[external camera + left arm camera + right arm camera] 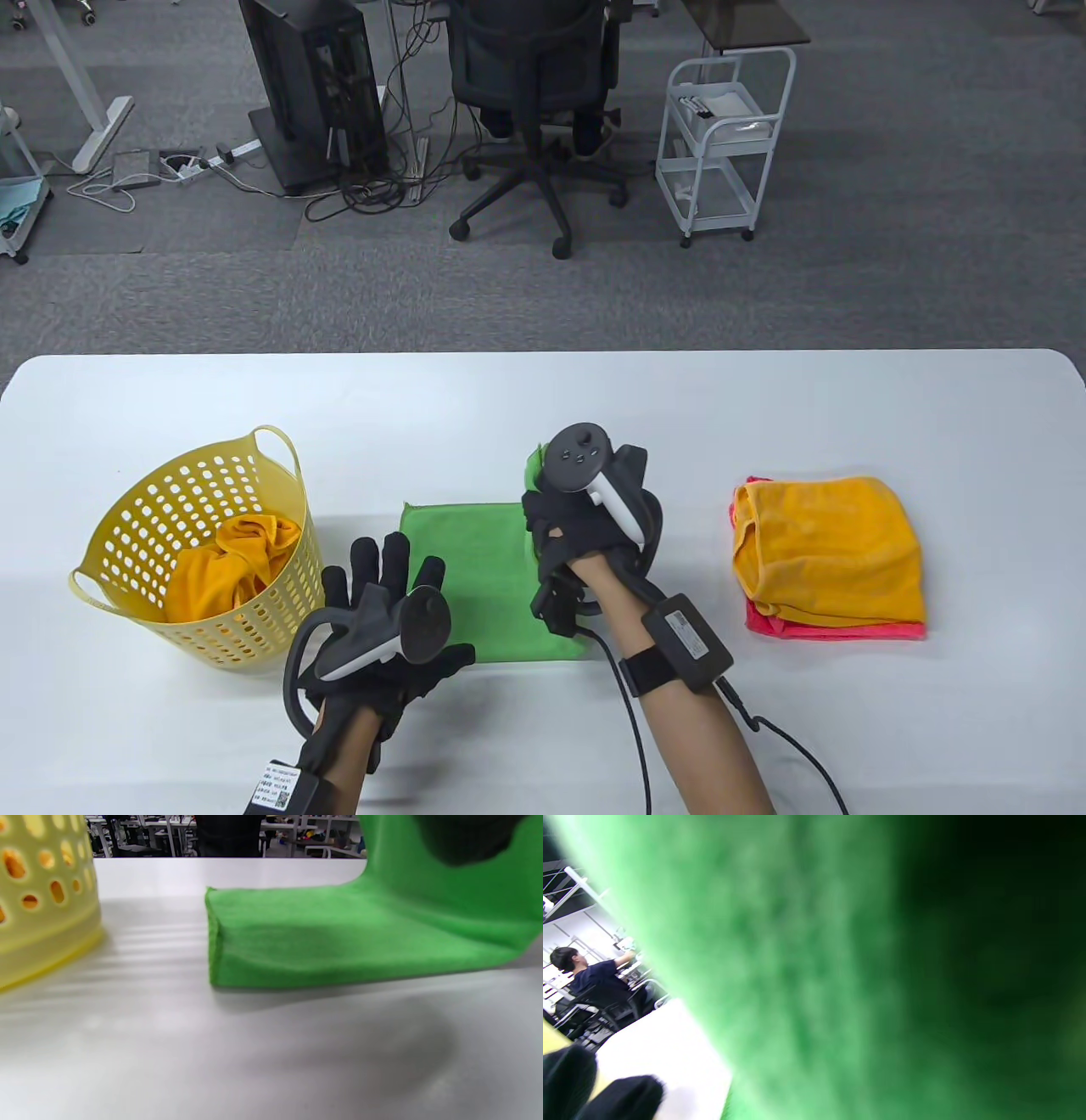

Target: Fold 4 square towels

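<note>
A bright green square microfibre towel (pixel 475 577) lies in the middle of the white table (pixel 543 399), folded into a flat rectangle with a neat left edge. Its right part is lifted from the surface and rises up like a wall, which shows well in the left wrist view (pixel 445 895). The right hand (pixel 594 526) in a black sensor glove has its fingers curled around this raised right edge and holds it above the rest of the cloth. In the right wrist view the green fabric (pixel 806 976) is blurred and fills almost all the picture, so the fingers there cannot be seen.

The left hand (pixel 382 628) hovers over the near left corner of the green towel, with the fingers spread and straight, gripping nothing.

To the left stands a yellow plastic basket with holes (pixel 153 518), tilted a little, and a crumpled orange towel (pixel 233 564) lies inside it. To the right, well apart from the green one, a folded orange towel (pixel 831 548) rests on a folded pink towel (pixel 840 630).
</note>
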A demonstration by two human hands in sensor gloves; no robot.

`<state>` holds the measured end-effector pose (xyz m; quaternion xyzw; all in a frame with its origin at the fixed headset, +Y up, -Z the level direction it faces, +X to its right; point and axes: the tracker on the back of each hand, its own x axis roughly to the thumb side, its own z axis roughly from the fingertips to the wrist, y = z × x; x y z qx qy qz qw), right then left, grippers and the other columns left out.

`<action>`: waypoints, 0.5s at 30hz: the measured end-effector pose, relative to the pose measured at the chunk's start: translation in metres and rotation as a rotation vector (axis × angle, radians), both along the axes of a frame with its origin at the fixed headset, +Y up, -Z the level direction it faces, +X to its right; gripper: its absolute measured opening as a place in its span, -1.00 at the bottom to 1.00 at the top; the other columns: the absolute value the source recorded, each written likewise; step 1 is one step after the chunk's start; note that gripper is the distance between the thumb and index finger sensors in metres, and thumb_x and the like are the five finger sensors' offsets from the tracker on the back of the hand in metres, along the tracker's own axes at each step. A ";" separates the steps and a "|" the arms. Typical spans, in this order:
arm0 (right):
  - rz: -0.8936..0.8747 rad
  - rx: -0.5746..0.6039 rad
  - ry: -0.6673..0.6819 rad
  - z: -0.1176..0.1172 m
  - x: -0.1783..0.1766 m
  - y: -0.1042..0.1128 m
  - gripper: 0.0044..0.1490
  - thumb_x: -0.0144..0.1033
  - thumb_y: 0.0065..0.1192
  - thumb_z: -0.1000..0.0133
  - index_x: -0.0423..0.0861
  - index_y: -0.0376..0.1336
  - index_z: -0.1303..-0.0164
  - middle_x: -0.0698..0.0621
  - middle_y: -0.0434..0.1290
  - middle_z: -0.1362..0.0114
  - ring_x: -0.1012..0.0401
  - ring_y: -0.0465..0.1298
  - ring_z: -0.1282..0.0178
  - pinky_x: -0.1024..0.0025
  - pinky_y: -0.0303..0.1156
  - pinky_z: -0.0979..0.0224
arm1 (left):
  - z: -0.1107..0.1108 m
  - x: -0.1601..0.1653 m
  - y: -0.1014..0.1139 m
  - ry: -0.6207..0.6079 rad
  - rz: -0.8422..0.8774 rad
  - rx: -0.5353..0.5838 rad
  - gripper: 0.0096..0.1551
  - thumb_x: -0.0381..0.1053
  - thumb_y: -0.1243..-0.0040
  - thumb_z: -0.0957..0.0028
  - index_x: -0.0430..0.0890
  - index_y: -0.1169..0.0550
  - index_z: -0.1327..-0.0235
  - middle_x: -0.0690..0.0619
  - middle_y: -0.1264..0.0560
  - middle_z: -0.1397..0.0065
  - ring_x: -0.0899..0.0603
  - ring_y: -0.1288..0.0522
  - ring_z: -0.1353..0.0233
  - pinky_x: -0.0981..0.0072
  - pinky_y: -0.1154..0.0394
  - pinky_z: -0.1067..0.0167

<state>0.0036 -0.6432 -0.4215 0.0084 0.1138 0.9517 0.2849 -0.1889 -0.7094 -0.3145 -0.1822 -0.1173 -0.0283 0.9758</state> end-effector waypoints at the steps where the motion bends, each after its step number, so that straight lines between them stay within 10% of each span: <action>1: -0.007 -0.011 0.009 -0.001 -0.010 -0.003 -0.39 -0.33 0.31 -0.35 -0.40 0.18 -0.43 -0.21 0.61 -0.24 0.34 0.69 0.48 0.56 0.56 0.43 | 0.000 0.000 0.001 0.000 0.002 0.002 0.24 0.60 0.14 -0.09 -0.03 0.29 -0.71 -0.35 0.57 -0.63 -0.57 0.63 -0.49 -0.60 0.49 -0.35; 15: -0.069 -0.292 0.109 -0.036 -0.081 -0.081 -0.39 -0.34 0.28 -0.36 -0.41 0.15 -0.44 -0.23 0.60 -0.25 0.33 0.70 0.43 0.56 0.58 0.38 | -0.002 -0.004 -0.001 0.001 -0.011 -0.002 0.29 0.58 0.08 -0.09 -0.12 0.29 -0.70 -0.37 0.52 -0.64 -0.59 0.57 -0.53 -0.60 0.44 -0.38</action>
